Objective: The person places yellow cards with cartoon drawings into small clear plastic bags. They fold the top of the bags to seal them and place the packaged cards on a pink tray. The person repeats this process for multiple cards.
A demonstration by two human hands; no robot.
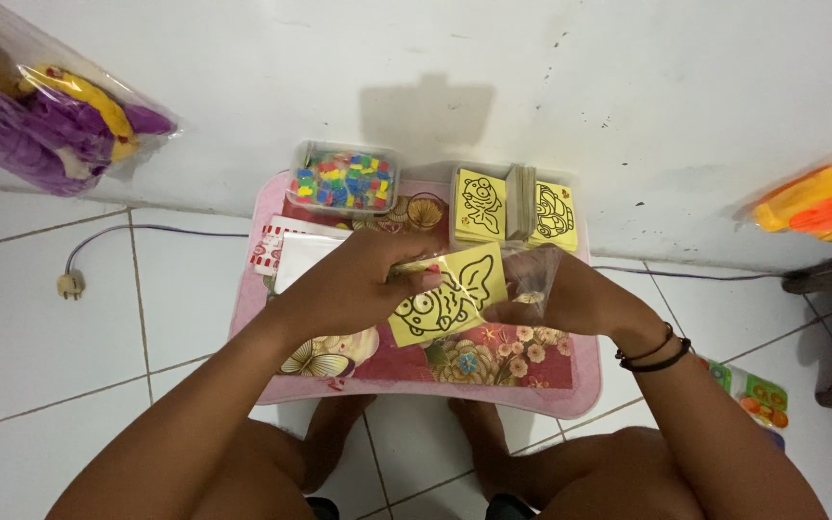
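Yellow fish card [447, 295], pinched by left hand [353, 284] and right hand [570, 299] above pink tray table [570, 380] centre. Clear bag [534, 279] gripped in right hand. Bead box [344, 179], card stack [514, 205] along far edge.

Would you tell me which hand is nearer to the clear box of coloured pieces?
Left. The left hand sits just below the clear box, holding the yellow fish card; the right hand is farther off to the box's lower right.

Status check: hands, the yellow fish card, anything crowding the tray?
Left hand grips yellow fish card. Right hand holds clear plastic sleeve at card's edge. Bead box, card stacks behind, apart.
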